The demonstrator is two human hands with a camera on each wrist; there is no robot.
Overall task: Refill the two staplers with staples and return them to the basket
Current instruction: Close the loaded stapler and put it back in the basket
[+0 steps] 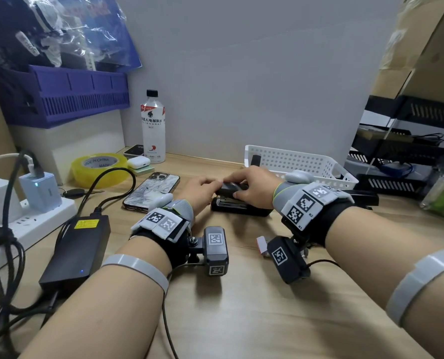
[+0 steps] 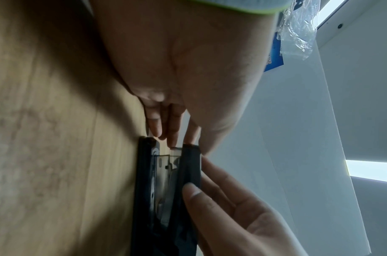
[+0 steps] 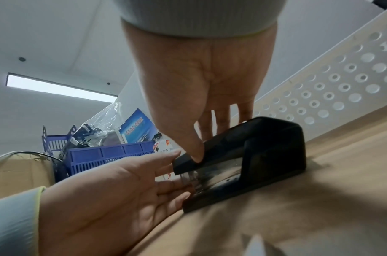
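A black stapler [image 1: 241, 207] lies on the wooden desk in front of a white perforated basket [image 1: 293, 161]. My right hand [image 1: 252, 181] grips its raised top arm [image 3: 265, 138], thumb on the near side and fingers over the far side. The straight fingers of my left hand [image 1: 208, 185] touch the stapler's front end at the open magazine [image 3: 210, 175]. A second black stapler [image 1: 363, 198] lies on the desk to the right, partly hidden by my right wrist. A small white and red box [image 1: 261, 244] sits on the desk near that wrist.
A phone [image 1: 152, 190], a yellow tape roll [image 1: 99, 168] and a bottle [image 1: 153, 128] stand to the left. A power brick [image 1: 78, 250] and a power strip [image 1: 34, 218] with cables fill the left edge. Black trays [image 1: 397, 156] are stacked at the right.
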